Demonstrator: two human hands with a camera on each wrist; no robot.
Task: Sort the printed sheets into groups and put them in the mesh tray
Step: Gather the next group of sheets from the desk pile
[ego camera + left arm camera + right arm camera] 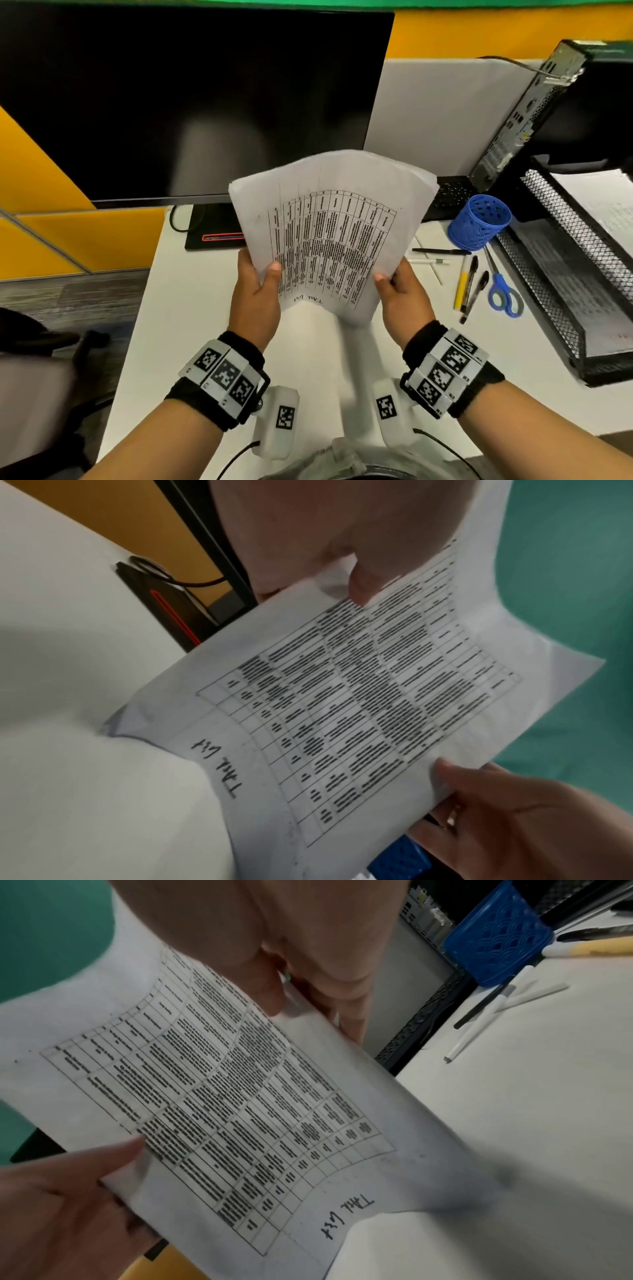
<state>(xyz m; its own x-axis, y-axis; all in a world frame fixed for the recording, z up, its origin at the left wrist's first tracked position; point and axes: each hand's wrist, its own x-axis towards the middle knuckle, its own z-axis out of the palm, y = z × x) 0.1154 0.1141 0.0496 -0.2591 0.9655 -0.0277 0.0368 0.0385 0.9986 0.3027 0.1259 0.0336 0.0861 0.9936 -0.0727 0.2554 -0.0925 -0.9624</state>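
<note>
Two hands are used to hold the printed sheets (329,236) up above the white desk (191,308), in front of the dark monitor (191,102). The paper is pinched near its low edge by the left hand (255,301) on one side and the right hand (406,298) on the other. The sorting step seems to be in hand: the top page is being looked at. How many sheets are held cannot be told, maybe a few. Next, the sheets should be carried right to the mesh tray (561,260) and laid flat. The long side is pointed up and away, and the page is bent like a curve.
</note>
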